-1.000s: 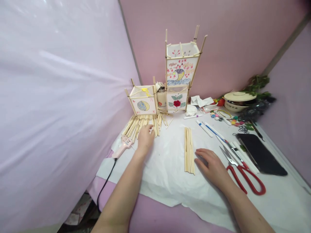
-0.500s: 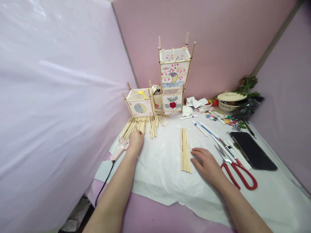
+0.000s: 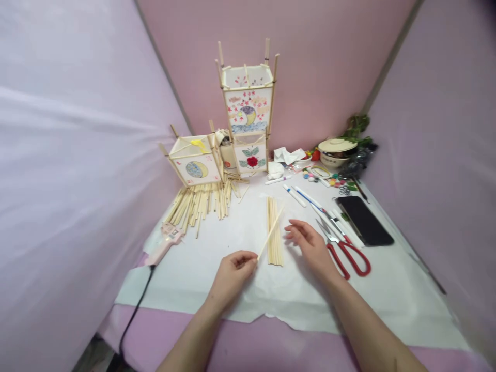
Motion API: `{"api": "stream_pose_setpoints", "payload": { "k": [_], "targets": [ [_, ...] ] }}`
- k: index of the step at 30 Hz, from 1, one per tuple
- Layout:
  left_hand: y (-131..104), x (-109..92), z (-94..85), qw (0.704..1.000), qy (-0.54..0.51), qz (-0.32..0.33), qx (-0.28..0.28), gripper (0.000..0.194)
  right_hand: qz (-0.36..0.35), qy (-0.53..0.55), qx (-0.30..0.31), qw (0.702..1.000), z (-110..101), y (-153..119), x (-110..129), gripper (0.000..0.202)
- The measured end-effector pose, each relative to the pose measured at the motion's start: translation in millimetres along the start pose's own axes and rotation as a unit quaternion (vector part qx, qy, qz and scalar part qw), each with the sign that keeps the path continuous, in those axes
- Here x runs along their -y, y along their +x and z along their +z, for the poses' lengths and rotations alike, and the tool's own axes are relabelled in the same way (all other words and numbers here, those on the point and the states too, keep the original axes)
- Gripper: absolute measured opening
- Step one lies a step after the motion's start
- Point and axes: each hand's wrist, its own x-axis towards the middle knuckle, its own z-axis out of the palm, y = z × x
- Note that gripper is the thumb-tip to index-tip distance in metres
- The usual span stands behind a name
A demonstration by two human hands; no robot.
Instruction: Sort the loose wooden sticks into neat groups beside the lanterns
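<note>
Between the thumb and fingers of my left hand (image 3: pixel 237 273) is the lower end of a thin wooden stick (image 3: pixel 270 232), which slants up to the right. Behind that stick, a row of several wooden sticks (image 3: pixel 274 248) lies side by side on the white cloth. My right hand (image 3: pixel 310 245) is just right of the row, fingers apart, holding nothing. At the left, a loose pile of sticks (image 3: pixel 199 202) is spread in front of a short lantern (image 3: pixel 197 168) with a moon drawing.
A pink glue gun (image 3: pixel 166 243) with a black cord lies at the left. Tall lantern (image 3: pixel 250 111) stands at the back. Red-handled scissors (image 3: pixel 346 253), pens (image 3: pixel 295 196) and a black phone (image 3: pixel 364 219) lie right. A lidded bowl (image 3: pixel 335 155) sits behind them.
My left hand has moved from the loose pile toward the row, now with one stick in it. My right hand is slightly raised beside the row. The camera view has shifted right.
</note>
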Motion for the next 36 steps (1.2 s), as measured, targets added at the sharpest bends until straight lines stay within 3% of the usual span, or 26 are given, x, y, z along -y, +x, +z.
{"api": "stream_pose_setpoints", "payload": {
  "k": [4,10,18,24,30,33,36],
  "targets": [
    [5,-14,28.0,0.991,0.073,0.032,0.110,0.021,0.097,0.221,-0.047,0.969,-10,8,5,0.033],
    [15,-12,40.4,0.976,0.067,0.047,0.201,0.027,0.105,0.277,-0.017,0.955,-18,10,11,0.030],
    [17,6,34.7,0.983,0.085,0.047,0.158,0.024,0.093,0.269,0.023,0.958,-12,7,7,0.025],
    [14,5,30.1,0.972,0.149,0.111,0.145,0.025,0.104,0.270,0.011,0.957,-11,8,4,0.026],
    [11,2,27.8,0.965,0.183,0.135,0.128,0.025,0.092,0.338,-0.105,0.931,-16,14,2,0.029],
    [15,4,23.0,0.983,0.113,0.111,0.090,0.021,0.078,0.364,-0.163,0.914,-22,18,2,0.027],
    [27,3,13.5,0.995,-0.092,0.044,0.017,0.023,0.067,0.356,-0.181,0.914,-23,18,3,0.030]
  ]
}}
